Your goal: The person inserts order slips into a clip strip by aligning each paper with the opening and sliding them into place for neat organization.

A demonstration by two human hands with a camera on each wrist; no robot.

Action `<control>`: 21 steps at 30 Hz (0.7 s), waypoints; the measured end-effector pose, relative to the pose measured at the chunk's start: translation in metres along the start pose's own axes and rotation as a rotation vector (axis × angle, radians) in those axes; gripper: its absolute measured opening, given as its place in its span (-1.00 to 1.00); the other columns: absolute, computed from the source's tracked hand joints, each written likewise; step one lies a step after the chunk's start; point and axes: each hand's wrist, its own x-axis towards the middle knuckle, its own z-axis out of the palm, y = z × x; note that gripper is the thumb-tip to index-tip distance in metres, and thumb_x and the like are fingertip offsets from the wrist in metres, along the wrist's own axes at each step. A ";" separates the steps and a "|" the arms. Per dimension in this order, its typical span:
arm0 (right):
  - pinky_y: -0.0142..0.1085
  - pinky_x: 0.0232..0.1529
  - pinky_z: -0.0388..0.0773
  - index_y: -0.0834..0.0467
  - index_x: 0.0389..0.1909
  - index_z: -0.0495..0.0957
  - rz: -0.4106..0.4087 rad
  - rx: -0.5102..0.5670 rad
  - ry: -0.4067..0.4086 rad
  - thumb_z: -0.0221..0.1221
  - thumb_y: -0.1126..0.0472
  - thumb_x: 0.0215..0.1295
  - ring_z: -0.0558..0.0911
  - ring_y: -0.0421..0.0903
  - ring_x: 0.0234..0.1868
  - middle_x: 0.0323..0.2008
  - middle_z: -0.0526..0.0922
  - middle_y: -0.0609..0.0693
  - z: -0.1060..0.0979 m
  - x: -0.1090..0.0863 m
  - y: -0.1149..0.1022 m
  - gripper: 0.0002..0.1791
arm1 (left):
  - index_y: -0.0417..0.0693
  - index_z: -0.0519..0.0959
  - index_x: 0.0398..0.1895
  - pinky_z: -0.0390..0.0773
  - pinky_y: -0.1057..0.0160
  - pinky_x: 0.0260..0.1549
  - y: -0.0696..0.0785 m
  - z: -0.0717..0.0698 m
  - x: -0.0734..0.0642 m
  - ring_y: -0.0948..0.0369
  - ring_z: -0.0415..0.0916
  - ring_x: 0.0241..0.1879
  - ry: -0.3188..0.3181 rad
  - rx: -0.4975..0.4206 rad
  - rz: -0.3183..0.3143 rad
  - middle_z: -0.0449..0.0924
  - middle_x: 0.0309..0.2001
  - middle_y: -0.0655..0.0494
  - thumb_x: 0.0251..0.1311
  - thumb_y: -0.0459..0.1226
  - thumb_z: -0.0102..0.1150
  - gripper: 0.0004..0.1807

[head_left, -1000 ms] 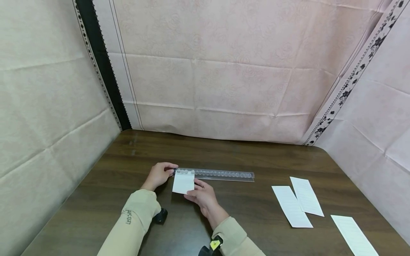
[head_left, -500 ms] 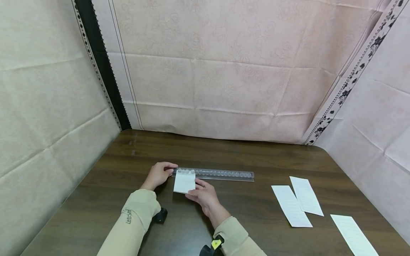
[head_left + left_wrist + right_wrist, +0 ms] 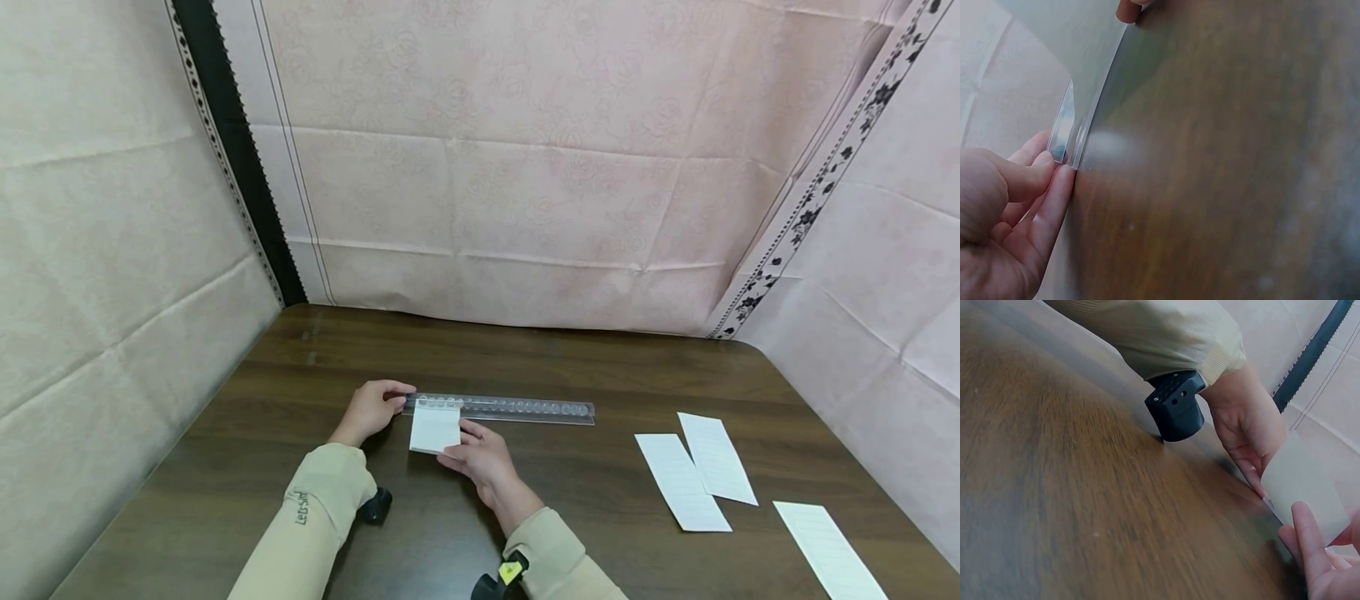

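Observation:
A long transparent ruler (image 3: 532,409) lies crosswise on the table. My left hand (image 3: 372,413) pinches its left end between thumb and fingers; the left wrist view shows the ruler's tip (image 3: 1060,140) in that grip. A white slip of paper (image 3: 435,431) overlaps the ruler near this end, with the ruler's round holes showing across its top strip. My right hand (image 3: 487,468) holds the paper by its near right corner, thumb on one side and fingers on the other. Seen from the right wrist, the paper (image 3: 1304,484) bends slightly upward from the table.
Several white paper slips lie at the right: two overlap each other (image 3: 682,487) (image 3: 720,458), and one (image 3: 828,546) is closer to the front. Pale cloth (image 3: 487,192) hangs behind the brown wooden table (image 3: 600,358) and along both its sides. Each wrist carries a black camera.
My right hand and the paper have slid slightly rightward along the ruler. My left hand keeps its pinch on the ruler's end, and the other slips stay where they were.

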 end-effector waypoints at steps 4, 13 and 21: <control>-0.13 -0.15 0.56 0.50 0.23 0.19 -0.008 -0.004 -0.002 0.05 0.65 0.13 0.59 0.03 -0.14 0.05 0.46 0.39 -0.001 0.000 0.001 -0.41 | -0.14 0.66 -0.12 0.50 0.22 -0.30 -0.001 -0.001 0.000 0.17 0.49 -0.32 -0.002 -0.002 -0.002 0.61 -0.16 -0.05 0.23 -0.44 0.09 -0.77; -0.13 -0.15 0.56 0.52 0.23 0.18 -0.020 0.007 -0.008 0.02 0.66 0.12 0.58 0.00 -0.19 0.05 0.46 0.40 -0.003 -0.001 0.001 -0.41 | -0.18 0.65 -0.12 0.50 0.22 -0.35 -0.001 0.000 0.000 0.18 0.49 -0.37 -0.001 0.000 0.029 0.62 -0.21 -0.05 0.21 -0.47 0.09 -0.78; -0.14 -0.16 0.57 0.49 0.24 0.18 -0.022 0.001 -0.009 0.04 0.66 0.12 0.59 0.02 -0.19 0.04 0.47 0.39 -0.004 -0.002 0.001 -0.39 | -0.17 0.66 -0.12 0.50 0.21 -0.32 0.001 0.000 -0.002 0.17 0.48 -0.36 0.002 0.012 0.031 0.62 -0.20 -0.04 0.21 -0.46 0.10 -0.78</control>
